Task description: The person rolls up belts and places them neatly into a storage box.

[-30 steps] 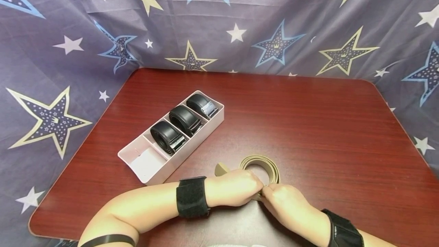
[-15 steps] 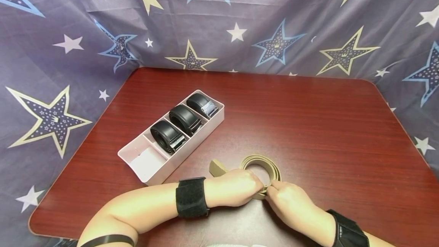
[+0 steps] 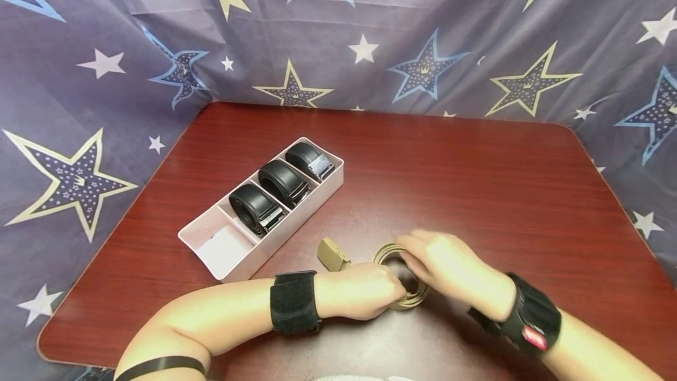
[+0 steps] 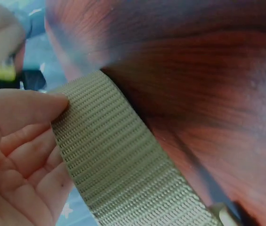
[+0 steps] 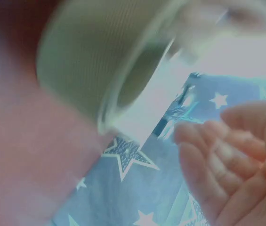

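Note:
A khaki webbing belt (image 3: 414, 300) stands on edge in a loose coil on the table, its buckle end (image 3: 332, 254) sticking out to the left. My left hand (image 3: 362, 291) pinches the coil's near left side, thumb against the ribbed webbing (image 4: 114, 150) in the left wrist view. Over the coil's right side, my right hand (image 3: 452, 263) is slightly blurred. The right wrist view shows the right hand's fingers (image 5: 196, 174) loosely bent, with nothing held and a gap to the coil.
Left of the coil, a pale pink divided box (image 3: 288, 225) lies at an angle. Three of its compartments each hold a rolled black belt (image 3: 254, 204); the nearest compartment (image 3: 224, 251) holds none. A starred curtain (image 3: 365, 10) hangs behind the red-brown table (image 3: 476, 181).
My right hand has left the coil's near side and moved up to its far right. The buckle end has shifted slightly left. My left hand keeps its grip in place.

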Demonstrator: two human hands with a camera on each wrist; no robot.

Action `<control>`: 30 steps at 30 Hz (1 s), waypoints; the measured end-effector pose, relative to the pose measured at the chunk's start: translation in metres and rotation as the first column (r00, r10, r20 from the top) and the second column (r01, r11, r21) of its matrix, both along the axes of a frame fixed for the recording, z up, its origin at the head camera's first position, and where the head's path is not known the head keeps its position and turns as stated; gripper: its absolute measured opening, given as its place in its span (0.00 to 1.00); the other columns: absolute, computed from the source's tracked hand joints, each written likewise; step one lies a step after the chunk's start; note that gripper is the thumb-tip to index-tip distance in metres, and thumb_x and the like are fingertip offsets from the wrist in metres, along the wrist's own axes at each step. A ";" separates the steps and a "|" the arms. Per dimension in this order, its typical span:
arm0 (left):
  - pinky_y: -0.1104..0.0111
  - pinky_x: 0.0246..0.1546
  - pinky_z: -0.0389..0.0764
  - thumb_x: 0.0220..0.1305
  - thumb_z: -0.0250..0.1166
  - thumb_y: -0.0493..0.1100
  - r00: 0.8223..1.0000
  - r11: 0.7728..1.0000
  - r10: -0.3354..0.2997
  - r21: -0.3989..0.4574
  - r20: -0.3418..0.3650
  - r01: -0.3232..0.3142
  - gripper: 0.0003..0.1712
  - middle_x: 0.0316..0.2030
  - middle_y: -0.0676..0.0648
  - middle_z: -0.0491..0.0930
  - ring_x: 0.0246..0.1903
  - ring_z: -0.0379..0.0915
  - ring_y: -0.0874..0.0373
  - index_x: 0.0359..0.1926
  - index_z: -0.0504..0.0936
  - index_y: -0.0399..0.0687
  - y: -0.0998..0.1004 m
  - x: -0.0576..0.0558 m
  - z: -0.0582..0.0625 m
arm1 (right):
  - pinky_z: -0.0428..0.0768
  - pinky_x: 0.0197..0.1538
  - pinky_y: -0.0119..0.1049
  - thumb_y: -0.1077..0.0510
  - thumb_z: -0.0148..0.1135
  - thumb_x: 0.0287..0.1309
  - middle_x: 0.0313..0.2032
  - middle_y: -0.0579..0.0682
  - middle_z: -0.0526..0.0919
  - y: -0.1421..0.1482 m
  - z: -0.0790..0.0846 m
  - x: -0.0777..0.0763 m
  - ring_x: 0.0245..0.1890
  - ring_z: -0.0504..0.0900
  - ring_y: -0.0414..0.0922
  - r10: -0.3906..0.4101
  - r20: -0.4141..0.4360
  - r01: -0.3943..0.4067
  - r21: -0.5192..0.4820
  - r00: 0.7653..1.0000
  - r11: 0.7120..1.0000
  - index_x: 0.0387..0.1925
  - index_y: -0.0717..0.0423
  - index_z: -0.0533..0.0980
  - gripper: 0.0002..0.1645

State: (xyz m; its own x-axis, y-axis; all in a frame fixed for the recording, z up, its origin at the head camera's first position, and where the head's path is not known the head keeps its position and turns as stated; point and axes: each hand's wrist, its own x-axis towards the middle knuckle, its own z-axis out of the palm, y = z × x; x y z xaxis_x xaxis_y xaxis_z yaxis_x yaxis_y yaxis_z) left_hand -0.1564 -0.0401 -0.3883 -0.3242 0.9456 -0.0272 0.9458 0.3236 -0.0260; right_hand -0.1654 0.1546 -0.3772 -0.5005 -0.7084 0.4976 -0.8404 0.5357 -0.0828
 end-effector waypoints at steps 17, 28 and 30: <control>0.72 0.41 0.81 0.64 0.65 0.39 1.000 0.999 -0.024 0.035 0.004 0.024 0.07 0.30 0.61 0.85 0.37 0.84 0.62 0.31 0.82 0.56 0.000 -0.002 -0.004 | 0.82 0.47 0.36 0.57 0.60 0.64 0.49 0.40 0.85 -0.085 0.009 -0.079 0.48 0.83 0.40 0.405 -0.044 -0.301 0.594 0.913 0.746 0.58 0.39 0.82 0.21; 0.72 0.39 0.81 0.63 0.65 0.39 1.000 0.999 -0.012 0.032 0.018 0.011 0.07 0.27 0.61 0.83 0.34 0.84 0.62 0.28 0.81 0.56 -0.002 -0.002 -0.004 | 0.76 0.45 0.32 0.52 0.59 0.65 0.55 0.31 0.85 -0.092 -0.004 -0.077 0.45 0.82 0.35 0.492 -0.195 -0.267 0.645 0.848 0.716 0.53 0.36 0.84 0.18; 0.72 0.38 0.81 0.63 0.65 0.39 1.000 0.999 -0.018 0.039 0.011 0.017 0.07 0.27 0.60 0.83 0.34 0.84 0.62 0.29 0.81 0.56 -0.002 -0.002 -0.004 | 0.75 0.45 0.32 0.53 0.60 0.64 0.51 0.32 0.86 -0.089 -0.004 -0.077 0.42 0.83 0.36 0.478 -0.192 -0.257 0.644 0.857 0.720 0.50 0.38 0.85 0.15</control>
State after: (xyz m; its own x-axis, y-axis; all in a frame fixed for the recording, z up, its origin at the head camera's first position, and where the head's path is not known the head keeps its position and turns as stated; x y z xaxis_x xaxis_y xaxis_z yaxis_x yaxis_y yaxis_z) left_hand -0.1584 -0.0425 -0.3924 -0.3077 0.9515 0.0060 0.9515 0.3077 -0.0029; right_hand -0.2425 0.0652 -0.3813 -0.0245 -0.9997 0.0080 -0.8948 0.0255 0.4457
